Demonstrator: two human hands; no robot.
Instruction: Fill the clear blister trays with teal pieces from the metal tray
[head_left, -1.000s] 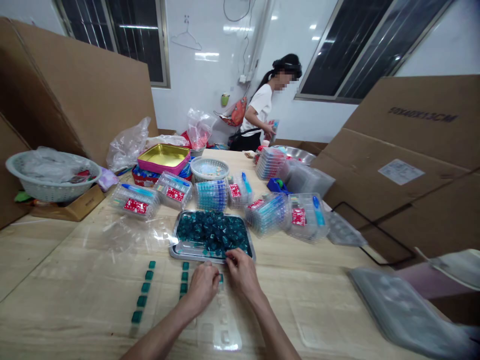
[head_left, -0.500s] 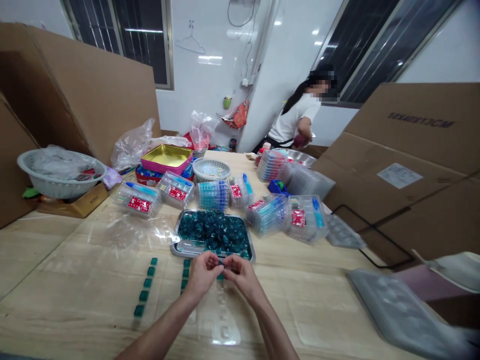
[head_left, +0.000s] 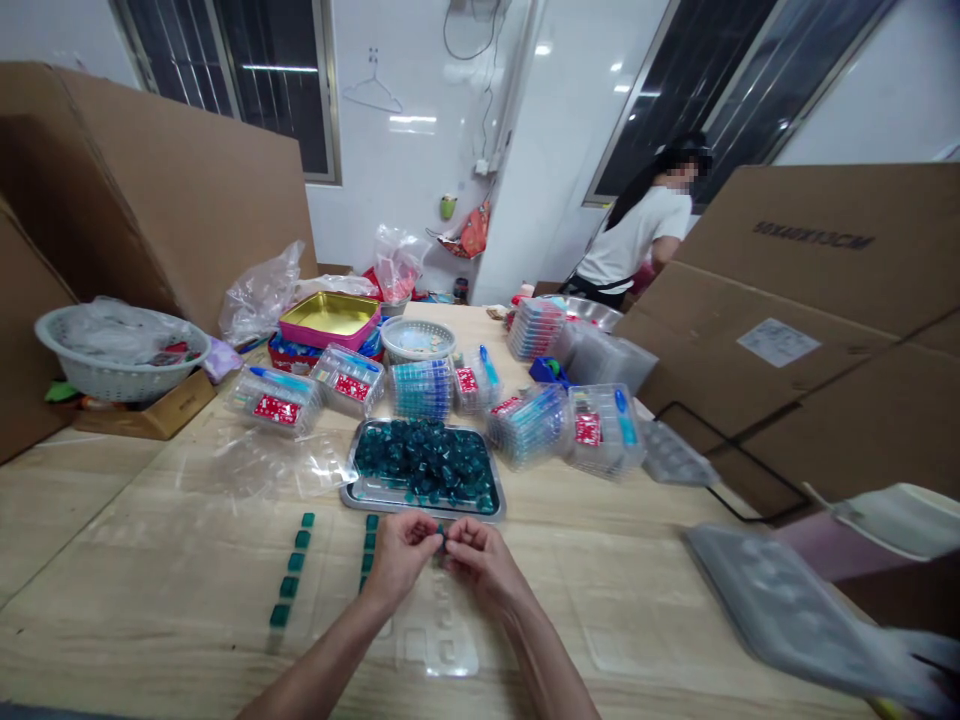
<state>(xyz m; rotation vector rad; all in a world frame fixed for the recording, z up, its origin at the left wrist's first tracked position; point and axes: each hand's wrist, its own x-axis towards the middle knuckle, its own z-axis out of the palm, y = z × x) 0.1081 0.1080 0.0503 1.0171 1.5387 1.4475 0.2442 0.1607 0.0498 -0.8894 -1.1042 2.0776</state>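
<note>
My left hand (head_left: pixel 403 562) and my right hand (head_left: pixel 484 568) meet at the front of the metal tray, fingertips pinched together around a small teal piece (head_left: pixel 441 534), mostly hidden by the fingers. Below them lies a clear plastic blister tray (head_left: pixel 450 655) with moulded recesses. Just beyond my fingers, the metal tray (head_left: pixel 405 503) bears a heap of glossy teal pieces (head_left: pixel 427 460). A column of square teal pieces (head_left: pixel 290 587) sits in clear plastic to the left. Another column (head_left: pixel 370 540) runs beside my left hand, partly covered by it.
Stacks of clear boxes with blue pens and red cards (head_left: pixel 604 430) stand behind the metal tray. Loose clear plastic (head_left: pixel 285 462) lies left of it. Grey moulded trays (head_left: pixel 780 610) are at right. Cardboard boxes (head_left: pixel 795 250) flank the table; a person (head_left: pixel 637 235) stands beyond.
My hands stay together over the clear tray, the fingers shifting slightly around the teal piece. The person at the back has moved right, and the camera view has turned a little.
</note>
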